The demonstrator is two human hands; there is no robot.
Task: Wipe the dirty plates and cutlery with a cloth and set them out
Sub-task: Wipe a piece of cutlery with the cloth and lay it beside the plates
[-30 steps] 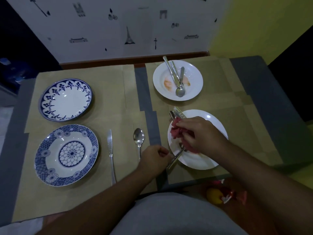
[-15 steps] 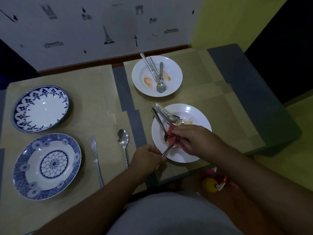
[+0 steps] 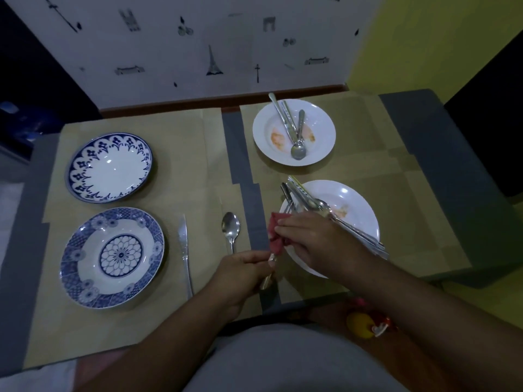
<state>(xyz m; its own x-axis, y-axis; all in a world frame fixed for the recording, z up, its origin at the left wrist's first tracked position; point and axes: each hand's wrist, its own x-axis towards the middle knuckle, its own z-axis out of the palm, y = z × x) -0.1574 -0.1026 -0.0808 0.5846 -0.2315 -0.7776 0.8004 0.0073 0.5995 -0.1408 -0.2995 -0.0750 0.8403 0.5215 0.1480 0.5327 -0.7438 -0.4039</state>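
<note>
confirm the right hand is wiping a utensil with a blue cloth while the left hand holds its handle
The cloth is red, not blue, as the head view shows. Otherwise right: the right hand wipes a utensil with it while the left hand grips its handle.

bare mat (image 3: 186,162) beyond knife (image 3: 184,244) and spoon (image 3: 230,227), cutlery-heaped plate (image 3: 362,219) right

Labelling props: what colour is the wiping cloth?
The cloth is red, bunched in the right hand; head view shows it.

Table (image 3: 452,154) under tan mats (image 3: 175,154). Left: far blue plate (image 3: 109,167), near blue plate (image 3: 85,290), knife (image 3: 184,250), spoon (image 3: 230,226). Right: far white plate (image 3: 322,128), near white plate (image 3: 360,205) (both smeared).
</note>
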